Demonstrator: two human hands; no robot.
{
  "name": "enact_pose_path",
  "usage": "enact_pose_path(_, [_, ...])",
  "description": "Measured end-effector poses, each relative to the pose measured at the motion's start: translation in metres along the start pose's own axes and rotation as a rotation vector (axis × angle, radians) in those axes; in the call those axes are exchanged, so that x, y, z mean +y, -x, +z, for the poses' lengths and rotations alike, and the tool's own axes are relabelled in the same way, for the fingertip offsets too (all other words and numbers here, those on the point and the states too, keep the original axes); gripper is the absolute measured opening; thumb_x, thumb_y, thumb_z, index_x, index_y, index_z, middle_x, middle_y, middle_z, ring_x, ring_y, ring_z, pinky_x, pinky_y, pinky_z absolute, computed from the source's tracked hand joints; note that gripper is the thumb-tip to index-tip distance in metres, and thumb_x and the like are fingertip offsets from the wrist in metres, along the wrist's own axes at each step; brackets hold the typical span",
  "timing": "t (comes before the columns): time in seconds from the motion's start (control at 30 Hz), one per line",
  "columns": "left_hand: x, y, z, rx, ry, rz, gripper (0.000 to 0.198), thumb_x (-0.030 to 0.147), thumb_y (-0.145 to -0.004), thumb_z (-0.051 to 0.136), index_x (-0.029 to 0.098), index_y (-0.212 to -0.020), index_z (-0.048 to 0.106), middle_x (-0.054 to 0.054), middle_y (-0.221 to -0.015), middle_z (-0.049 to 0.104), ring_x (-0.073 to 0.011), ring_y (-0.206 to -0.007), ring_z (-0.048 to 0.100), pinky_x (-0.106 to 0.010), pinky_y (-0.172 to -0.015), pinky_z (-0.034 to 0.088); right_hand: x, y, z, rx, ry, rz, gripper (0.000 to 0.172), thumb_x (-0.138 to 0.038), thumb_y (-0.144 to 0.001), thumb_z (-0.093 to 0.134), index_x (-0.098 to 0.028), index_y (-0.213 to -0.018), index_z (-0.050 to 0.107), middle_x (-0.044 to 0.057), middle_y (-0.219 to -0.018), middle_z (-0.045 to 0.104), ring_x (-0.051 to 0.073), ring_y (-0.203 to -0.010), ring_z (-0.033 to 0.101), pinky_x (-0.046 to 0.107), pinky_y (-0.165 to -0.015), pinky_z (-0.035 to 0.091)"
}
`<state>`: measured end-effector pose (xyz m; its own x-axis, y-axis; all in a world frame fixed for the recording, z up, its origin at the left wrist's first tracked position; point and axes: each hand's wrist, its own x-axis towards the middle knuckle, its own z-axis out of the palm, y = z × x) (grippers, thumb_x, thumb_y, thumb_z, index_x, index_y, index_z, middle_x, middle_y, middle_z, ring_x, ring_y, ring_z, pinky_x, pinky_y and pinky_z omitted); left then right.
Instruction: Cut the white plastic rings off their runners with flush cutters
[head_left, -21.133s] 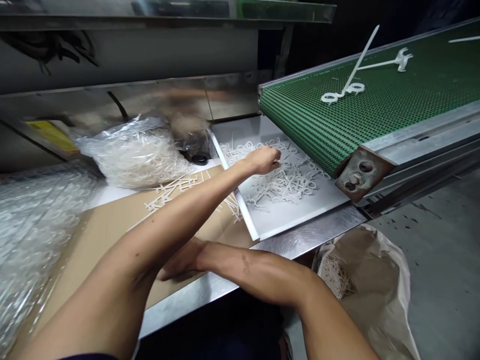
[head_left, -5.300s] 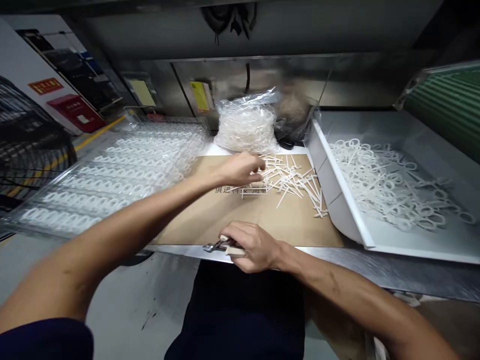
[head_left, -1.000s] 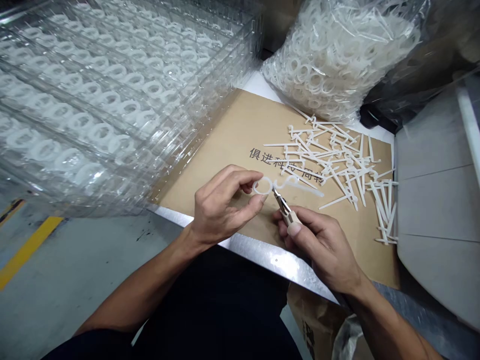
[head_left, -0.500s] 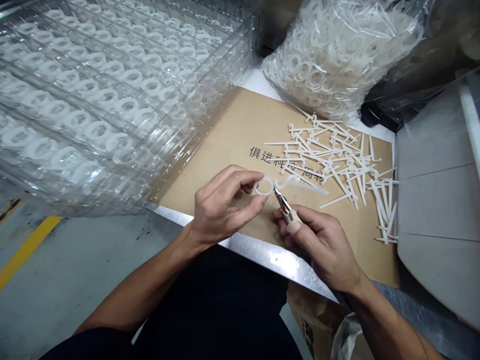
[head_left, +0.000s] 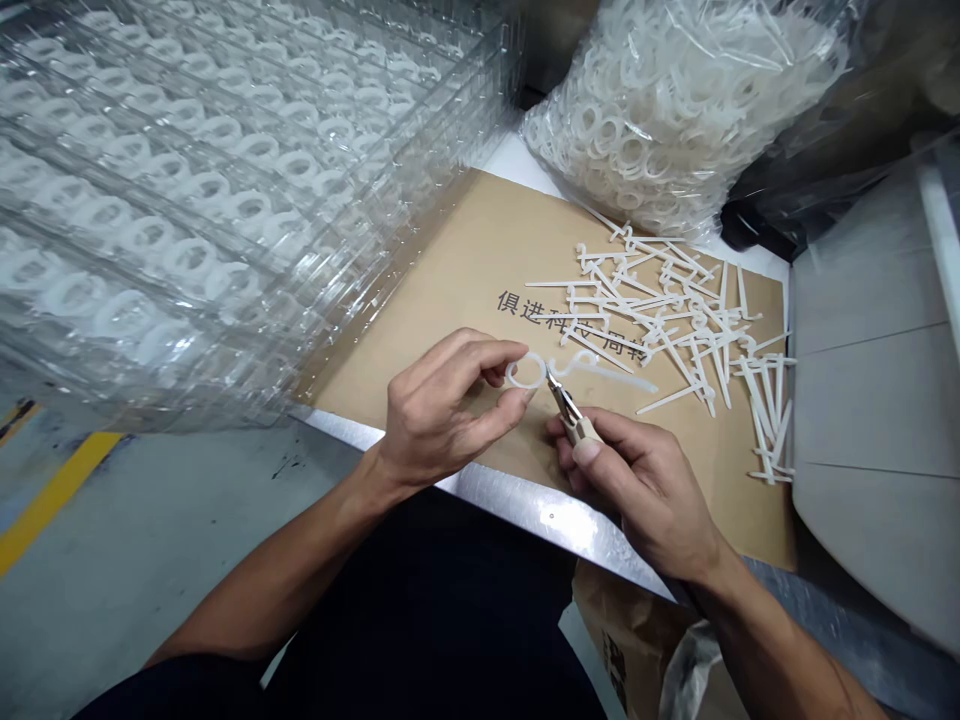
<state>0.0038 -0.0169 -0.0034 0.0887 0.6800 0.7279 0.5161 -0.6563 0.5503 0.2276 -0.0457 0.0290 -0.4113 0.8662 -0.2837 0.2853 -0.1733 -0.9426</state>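
Snips (head_left: 570, 418) unmoved; clear bag (head_left: 679, 125) full of rings (head_left: 631, 152)

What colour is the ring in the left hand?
The plastic ring is milky white; it shows best in the head view.

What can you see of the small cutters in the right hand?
The small cutters have a narrow, pointed metal head and a pale beige grip, partly hidden by the fingers of the right hand, which holds them tilted. Their tips point up and left, reaching the edge of the white plastic ring held by the left hand. Whether the jaws are open is too small to tell.
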Motion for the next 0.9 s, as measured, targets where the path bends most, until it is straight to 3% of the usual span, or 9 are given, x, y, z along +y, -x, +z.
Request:
enact_pose_path(0.33, [-0.002, 0.001, 0.001, -0.006, 0.013, 0.0, 0.019, 0.014, -0.09, 0.076, 0.014, -0.109, 0.071, -0.002, -0.083, 0.07, -0.0097, -0.073, 0.065, -0.02, -0.07, 0.057, 0.001, 0.0, 0.001, 0.014, 0.059, 0.008, 0.033, -0.045, -0.109, 0.052, -0.02, -0.092, 0.064, -0.001, -0.077, 0.054, 0.014, -0.064, 0.046, 0.027, -0.057, 0.039])
enact_pose_path(0.57, [0.0, 0.0, 0.001, -0.027, 0.0, -0.011, 0.017, 0.015, -0.091, 0.074, 0.013, -0.108, 0.071, -0.002, -0.082, 0.071, -0.0095, -0.072, 0.065, -0.02, -0.071, 0.057, 0.005, 0.001, 0.005, 0.062, 0.151, 0.01, 0.042, -0.051, -0.11, 0.046, -0.017, -0.097, 0.068, 0.0, -0.071, 0.051, 0.013, -0.058, 0.044, 0.027, -0.05, 0.036])
enact_pose_path(0.77, [-0.001, 0.002, 0.002, -0.07, 0.039, -0.09, 0.013, 0.02, -0.092, 0.073, 0.016, -0.104, 0.071, -0.002, -0.084, 0.072, -0.0103, -0.072, 0.065, -0.022, -0.069, 0.056, 0.006, -0.007, 0.005, 0.152, -0.066, 0.089, 0.044, -0.058, -0.103, 0.058, -0.016, -0.098, 0.072, 0.001, -0.072, 0.055, 0.014, -0.059, 0.047, 0.027, -0.05, 0.037])
enact_pose_path(0.9, [0.0, 0.001, 0.0, -0.136, 0.101, -0.107, 0.014, 0.02, -0.092, 0.074, 0.017, -0.105, 0.071, -0.003, -0.088, 0.074, -0.0107, -0.075, 0.068, -0.021, -0.071, 0.058, 0.005, -0.014, 0.004, 0.182, -0.263, 0.026, 0.037, -0.054, -0.098, 0.067, -0.017, -0.103, 0.069, -0.001, -0.075, 0.057, 0.013, -0.057, 0.046, 0.027, -0.053, 0.038])
